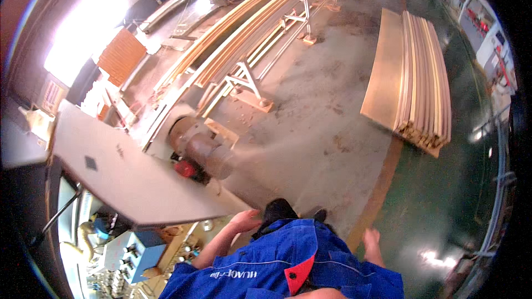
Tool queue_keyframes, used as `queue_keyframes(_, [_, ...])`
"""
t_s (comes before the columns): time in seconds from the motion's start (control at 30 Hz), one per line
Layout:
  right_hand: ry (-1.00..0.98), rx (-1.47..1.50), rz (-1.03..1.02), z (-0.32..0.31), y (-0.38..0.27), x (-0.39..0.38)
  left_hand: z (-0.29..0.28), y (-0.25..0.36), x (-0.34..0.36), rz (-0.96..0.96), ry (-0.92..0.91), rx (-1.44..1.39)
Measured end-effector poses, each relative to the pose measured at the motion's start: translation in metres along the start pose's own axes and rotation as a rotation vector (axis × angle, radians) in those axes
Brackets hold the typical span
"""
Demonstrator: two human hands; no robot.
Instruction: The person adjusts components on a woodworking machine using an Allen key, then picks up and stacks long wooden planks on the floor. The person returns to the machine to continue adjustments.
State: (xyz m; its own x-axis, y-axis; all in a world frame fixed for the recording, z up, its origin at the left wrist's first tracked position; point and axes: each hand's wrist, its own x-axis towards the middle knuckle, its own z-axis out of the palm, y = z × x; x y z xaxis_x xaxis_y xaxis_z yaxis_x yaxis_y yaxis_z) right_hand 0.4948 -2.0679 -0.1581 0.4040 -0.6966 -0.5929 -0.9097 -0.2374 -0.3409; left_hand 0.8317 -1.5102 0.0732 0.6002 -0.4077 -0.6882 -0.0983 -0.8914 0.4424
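My left hand (245, 221) hangs low at my front left, beside the near corner of a raised pale grey machine cover (127, 174). I cannot make out whether it touches the cover, and its fingers are blurred. On my other side, my right hand (372, 237) is down at my right side, over the floor near the brown floor line; no object shows in it, and its fingers are too small and smeared to read. A dark shoe (279, 210) shows between the hands, past my blue jacket (266, 254).
Long wooden strips (255, 27) lie on metal stands (244, 80) ahead left. A motor-like brown cylinder (208, 152) with a red part sits beyond the cover. At right, a stack of long boards (424, 77) rests low. A blue box with knobs (138, 254) stands under the cover.
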Motion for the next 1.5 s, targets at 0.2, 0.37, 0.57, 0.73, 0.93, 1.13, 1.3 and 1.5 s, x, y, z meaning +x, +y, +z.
queue_keyframes(0.2, [0.072, 0.602, -0.298, -0.182, -0.411, 0.193, -0.062, 0.017, 0.122, -0.204, 0.06, -0.164])
queue_keyframes(0.37, [-0.012, 0.628, -0.4, -0.199, -0.597, 0.256, -0.211, 0.066, 0.304, -0.12, 0.084, -0.006])
queue_keyframes(0.57, [-0.227, 0.313, -0.145, -0.125, -0.544, 0.336, -0.489, 0.184, 0.472, 0.105, 0.417, -0.094])
queue_keyframes(0.73, [-0.305, -0.709, -0.174, -0.103, -0.532, 0.377, -0.696, 0.264, 0.584, 0.221, 0.71, 0.017])
queue_keyframes(0.93, [-0.286, -0.216, 0.179, -0.131, -0.704, 0.519, -0.836, 0.286, 0.705, 0.098, 0.864, -0.019])
queue_keyframes(1.13, [-0.031, 0.061, 0.144, -0.197, -0.896, 0.729, -0.929, 0.282, 0.809, 0.02, 0.944, -0.01])
queue_keyframes(1.3, [-0.113, 0.341, -0.455, -0.285, -1.274, 0.787, -0.98, 0.276, 0.871, -0.195, 0.811, -0.202])
queue_keyframes(1.5, [-0.197, 0.552, -0.576, -0.349, -1.499, 0.827, -1.051, 0.303, 1.033, -0.231, 0.608, -0.203])
